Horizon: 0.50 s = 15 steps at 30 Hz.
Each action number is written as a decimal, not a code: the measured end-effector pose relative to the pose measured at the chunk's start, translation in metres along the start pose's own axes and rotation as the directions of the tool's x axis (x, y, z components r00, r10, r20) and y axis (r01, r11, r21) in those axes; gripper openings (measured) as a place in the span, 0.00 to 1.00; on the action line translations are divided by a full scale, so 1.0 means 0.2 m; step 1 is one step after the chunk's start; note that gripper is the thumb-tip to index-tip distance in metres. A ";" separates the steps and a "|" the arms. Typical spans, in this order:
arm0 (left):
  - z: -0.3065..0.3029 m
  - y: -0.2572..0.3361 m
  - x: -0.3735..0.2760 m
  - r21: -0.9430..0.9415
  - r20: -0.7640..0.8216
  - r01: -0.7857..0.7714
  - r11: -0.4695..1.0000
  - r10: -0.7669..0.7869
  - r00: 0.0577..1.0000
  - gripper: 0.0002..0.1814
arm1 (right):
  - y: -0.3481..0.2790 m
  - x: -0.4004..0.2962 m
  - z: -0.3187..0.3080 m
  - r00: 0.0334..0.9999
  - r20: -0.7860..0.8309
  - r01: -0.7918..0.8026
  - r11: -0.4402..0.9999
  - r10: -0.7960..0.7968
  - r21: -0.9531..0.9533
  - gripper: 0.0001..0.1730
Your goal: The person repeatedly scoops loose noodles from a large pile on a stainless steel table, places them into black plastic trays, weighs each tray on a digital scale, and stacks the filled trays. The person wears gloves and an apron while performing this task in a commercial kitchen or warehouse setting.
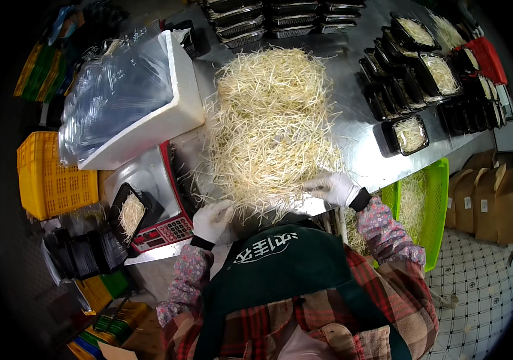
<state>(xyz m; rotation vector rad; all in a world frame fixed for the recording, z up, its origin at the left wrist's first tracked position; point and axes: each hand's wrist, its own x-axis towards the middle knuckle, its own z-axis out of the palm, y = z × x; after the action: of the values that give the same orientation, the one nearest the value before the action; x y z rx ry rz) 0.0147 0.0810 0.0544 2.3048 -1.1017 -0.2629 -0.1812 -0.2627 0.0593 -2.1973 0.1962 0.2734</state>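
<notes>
A large heap of bean sprouts (274, 130) lies on the steel table (355, 153) before me. My left hand (213, 219), in a white glove, is at the heap's near left edge with its fingers curled; whether sprouts are in them is unclear. My white-gloved right hand (334, 188) touches the near right edge, its fingertips partly lost among the sprouts. Left of the heap, a black plastic tray (145, 198) holding a small portion of sprouts (131, 215) rests tilted on a red-framed digital scale (148, 173).
A white foam box (189, 99) covered with clear plastic film (121, 90) stands behind the scale. Filled black trays (438, 74) are stacked at right, more trays (238, 27) at the back. A green basket (438, 211) with sprouts sits below the table's right edge; a yellow crate (58, 175) is left.
</notes>
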 end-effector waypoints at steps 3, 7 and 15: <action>0.02 0.02 0.25 0.030 -0.156 -0.160 0.987 0.163 0.974 0.16 | -0.07 0.21 -0.06 0.979 -0.164 -0.127 0.992 0.124 -0.006 0.22; 0.14 0.14 0.41 0.275 0.025 -0.201 0.940 0.202 0.979 0.31 | -0.16 0.50 0.12 0.955 -0.196 0.114 0.885 -0.223 -0.451 0.40; 0.24 -0.02 -0.17 0.302 0.206 -0.097 0.948 0.034 0.978 0.32 | 0.12 0.23 0.20 0.973 0.018 0.197 0.796 -0.228 -0.573 0.37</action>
<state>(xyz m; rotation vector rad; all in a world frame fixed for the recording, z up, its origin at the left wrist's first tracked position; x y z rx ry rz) -0.0246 0.0886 0.0103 2.5540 -1.4043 -0.3177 -0.1479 -0.2468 0.0049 -2.8021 -0.1311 0.1575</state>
